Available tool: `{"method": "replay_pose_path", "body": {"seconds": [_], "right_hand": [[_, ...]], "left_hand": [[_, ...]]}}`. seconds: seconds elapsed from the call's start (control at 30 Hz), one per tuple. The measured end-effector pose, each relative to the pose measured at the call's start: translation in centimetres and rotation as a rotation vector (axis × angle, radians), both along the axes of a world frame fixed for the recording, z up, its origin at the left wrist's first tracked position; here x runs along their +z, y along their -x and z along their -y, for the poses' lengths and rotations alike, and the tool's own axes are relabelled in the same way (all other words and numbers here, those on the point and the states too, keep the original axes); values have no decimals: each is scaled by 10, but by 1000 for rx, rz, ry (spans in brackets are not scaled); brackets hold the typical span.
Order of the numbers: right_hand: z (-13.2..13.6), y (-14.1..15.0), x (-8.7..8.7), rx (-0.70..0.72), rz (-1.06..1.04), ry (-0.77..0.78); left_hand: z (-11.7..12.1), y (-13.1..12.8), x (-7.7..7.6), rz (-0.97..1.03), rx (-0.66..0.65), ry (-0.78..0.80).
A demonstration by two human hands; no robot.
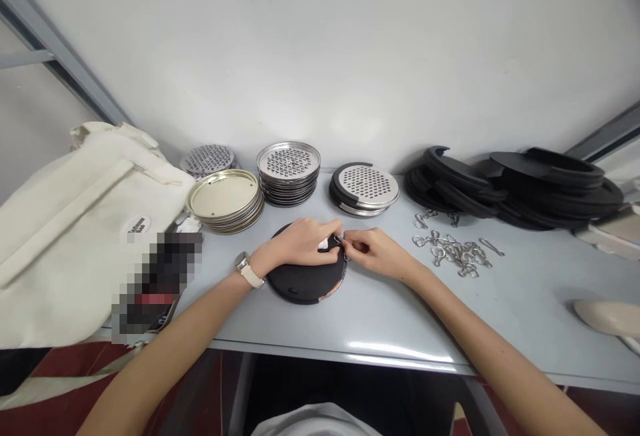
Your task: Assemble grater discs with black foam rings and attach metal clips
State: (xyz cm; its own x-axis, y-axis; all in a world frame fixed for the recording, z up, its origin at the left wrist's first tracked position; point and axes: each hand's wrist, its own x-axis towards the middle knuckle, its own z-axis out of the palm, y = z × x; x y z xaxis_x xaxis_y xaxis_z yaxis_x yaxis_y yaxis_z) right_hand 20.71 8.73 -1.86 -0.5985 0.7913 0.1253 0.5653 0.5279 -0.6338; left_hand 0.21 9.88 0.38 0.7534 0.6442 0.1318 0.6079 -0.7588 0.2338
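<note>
A black round disc (305, 283) lies on the grey table in front of me, with a shiny rim showing at its right side. Across its upper part rests my left hand (304, 243), fingers bent towards the disc's right edge and closed on it. A small white scrap (323, 245) shows between the left thumb and forefinger. My right hand (373, 251) pinches a small metal wire clip (345, 256) at that same edge; the fingertips hide most of it. The two hands nearly touch.
Behind the disc stand gold-coloured round plates (225, 196), a stack of metal grater discs (290, 163) and black-edged grater discs (370, 185). Black ring-shaped parts (545, 169) are piled right, near loose wire clips (457, 253). A cream bag (95, 203) fills the left.
</note>
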Motion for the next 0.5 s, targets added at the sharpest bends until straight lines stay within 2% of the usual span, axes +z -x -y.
{"method": "replay_pose_path", "body": {"seconds": [0.5], "right_hand": [[1,0,1,1,6,3]], "left_hand": [[0,0,0,-6,-1,7]]}}
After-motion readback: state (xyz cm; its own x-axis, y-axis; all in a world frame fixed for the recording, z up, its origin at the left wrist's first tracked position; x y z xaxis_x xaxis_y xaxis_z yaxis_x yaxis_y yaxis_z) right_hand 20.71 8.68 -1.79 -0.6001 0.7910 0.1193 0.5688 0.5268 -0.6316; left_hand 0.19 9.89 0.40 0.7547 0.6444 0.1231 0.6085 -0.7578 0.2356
